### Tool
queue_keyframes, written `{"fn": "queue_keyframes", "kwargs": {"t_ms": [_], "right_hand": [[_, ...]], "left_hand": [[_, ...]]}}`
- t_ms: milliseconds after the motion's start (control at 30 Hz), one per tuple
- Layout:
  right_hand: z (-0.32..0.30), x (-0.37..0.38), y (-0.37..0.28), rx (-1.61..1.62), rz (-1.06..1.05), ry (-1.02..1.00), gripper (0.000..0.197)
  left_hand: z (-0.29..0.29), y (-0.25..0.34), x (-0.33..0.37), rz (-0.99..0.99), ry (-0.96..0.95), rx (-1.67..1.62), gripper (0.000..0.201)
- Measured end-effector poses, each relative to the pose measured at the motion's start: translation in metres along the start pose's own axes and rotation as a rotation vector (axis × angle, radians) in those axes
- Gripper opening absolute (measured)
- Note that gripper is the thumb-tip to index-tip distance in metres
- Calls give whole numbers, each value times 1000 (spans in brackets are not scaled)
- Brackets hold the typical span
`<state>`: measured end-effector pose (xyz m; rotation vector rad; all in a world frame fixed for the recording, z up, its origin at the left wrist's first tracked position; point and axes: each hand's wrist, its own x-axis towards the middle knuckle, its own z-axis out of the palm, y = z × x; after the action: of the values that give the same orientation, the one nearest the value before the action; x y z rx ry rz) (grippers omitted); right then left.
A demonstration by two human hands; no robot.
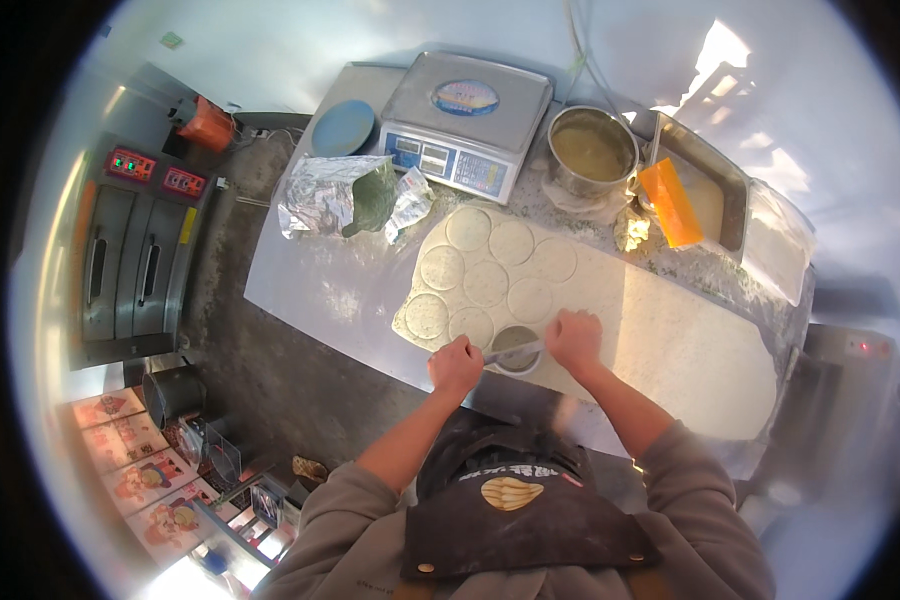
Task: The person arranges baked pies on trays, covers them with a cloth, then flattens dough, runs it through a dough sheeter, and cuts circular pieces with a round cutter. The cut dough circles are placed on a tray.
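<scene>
A pale sheet of rolled dough (670,350) covers much of the table, with several round outlines pressed into its left part. At the sheet's near edge stands a round metal cutter (530,366) with a flat bar across its top. My left hand (457,366) is closed round the bar's left end. On the other end, my right hand (574,340) is closed too, its fingers curled. The cutter rests on or just above the dough; I cannot tell which. Its lower rim is hidden.
A digital scale (465,125), crumpled foil (335,190) and a blue round lid or plate (343,128) lie at the back left. Behind the dough stand a metal pot (592,150) and a steel tray (715,180) with an orange card (671,203). An oven (125,260) stands far left.
</scene>
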<state>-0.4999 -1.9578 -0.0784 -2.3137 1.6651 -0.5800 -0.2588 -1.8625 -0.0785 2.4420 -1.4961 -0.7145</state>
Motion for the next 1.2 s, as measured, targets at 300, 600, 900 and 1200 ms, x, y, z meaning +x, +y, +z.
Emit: {"fn": "queue_keyframes", "kwargs": {"t_ms": [300, 600, 900, 1200], "right_hand": [[27, 0, 13, -39, -80, 25, 21], [-32, -12, -9, 5, -46, 109, 21], [-65, 62, 111, -141, 154, 187, 22], [-49, 101, 177, -130, 199, 87, 23]], "left_hand": [[13, -10, 11, 104, -82, 33, 22], [-25, 1, -13, 179, -34, -86, 22], [26, 139, 89, 409, 22, -104, 23], [50, 190, 124, 334, -7, -42, 23]]}}
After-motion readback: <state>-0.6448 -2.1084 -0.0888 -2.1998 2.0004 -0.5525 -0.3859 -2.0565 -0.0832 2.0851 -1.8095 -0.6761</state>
